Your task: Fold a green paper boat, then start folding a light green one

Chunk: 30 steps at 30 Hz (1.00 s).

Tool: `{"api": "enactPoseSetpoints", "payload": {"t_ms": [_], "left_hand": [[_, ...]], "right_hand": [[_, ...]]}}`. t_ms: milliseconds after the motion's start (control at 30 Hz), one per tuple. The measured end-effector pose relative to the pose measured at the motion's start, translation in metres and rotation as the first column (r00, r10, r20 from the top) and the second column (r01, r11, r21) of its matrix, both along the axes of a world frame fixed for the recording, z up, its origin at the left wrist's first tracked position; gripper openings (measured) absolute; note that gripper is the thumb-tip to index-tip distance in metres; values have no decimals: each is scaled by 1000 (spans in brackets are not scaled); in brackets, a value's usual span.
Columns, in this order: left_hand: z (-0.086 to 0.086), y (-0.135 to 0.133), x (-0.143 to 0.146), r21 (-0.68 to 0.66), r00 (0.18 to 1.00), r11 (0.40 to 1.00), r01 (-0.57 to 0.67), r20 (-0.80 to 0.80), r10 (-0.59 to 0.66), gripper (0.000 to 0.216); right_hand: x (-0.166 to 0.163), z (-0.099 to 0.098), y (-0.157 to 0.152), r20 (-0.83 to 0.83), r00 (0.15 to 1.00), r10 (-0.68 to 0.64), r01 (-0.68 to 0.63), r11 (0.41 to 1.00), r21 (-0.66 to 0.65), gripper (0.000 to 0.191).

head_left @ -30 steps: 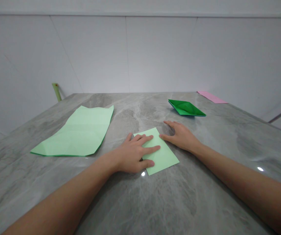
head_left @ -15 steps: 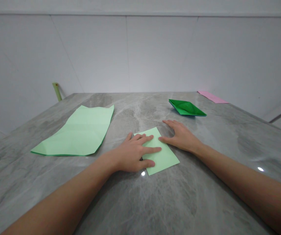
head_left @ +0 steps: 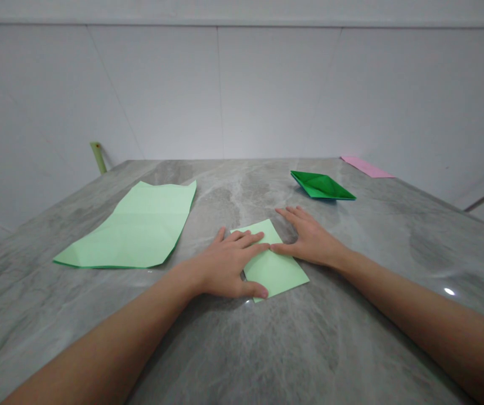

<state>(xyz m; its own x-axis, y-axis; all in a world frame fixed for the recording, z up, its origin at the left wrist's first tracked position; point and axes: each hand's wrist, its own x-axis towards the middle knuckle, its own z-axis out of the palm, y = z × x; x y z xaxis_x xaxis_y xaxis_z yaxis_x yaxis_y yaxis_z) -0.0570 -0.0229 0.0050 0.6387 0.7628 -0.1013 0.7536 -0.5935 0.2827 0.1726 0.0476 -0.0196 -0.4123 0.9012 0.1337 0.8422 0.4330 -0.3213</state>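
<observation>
A small light-green sheet of paper lies flat on the grey marbled table, turned at a slant. My left hand rests on its left part, fingers spread, with the thumb near the lower edge. From the right, my right hand reaches over the paper's right edge. Its thumb lies on the paper, close to the tip of my left index finger, while its other fingers stretch out beyond the far right edge. The paper's left side is partly hidden under my left hand.
A larger creased light-green sheet lies at the left. A folded dark-green paper boat sits behind my right hand. Pink paper lies at the far right edge. Beyond the table's far left edge, a green strip stands by the white wall.
My right thumb has moved left and slightly nearer me across the paper. My left index finger has shifted towards it, away from me. The paper has barely moved.
</observation>
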Motion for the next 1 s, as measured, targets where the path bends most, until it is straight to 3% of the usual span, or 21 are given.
{"api": "enactPoseSetpoints", "payload": {"t_ms": [533, 733, 1000], "left_hand": [[3, 0, -2, 28, 999, 999, 27, -29, -26, 93], [4, 0, -2, 51, 998, 999, 13, -70, -10, 52], [1, 3, -2, 88, 997, 996, 16, -77, -9, 46]], "right_hand": [[-7, 7, -13, 84, 995, 57, -47, 992, -119, 107], [-9, 8, -17, 57, 996, 70, -63, 991, -116, 107], [-13, 5, -24, 53, 992, 118, -112, 988, -105, 109]]}}
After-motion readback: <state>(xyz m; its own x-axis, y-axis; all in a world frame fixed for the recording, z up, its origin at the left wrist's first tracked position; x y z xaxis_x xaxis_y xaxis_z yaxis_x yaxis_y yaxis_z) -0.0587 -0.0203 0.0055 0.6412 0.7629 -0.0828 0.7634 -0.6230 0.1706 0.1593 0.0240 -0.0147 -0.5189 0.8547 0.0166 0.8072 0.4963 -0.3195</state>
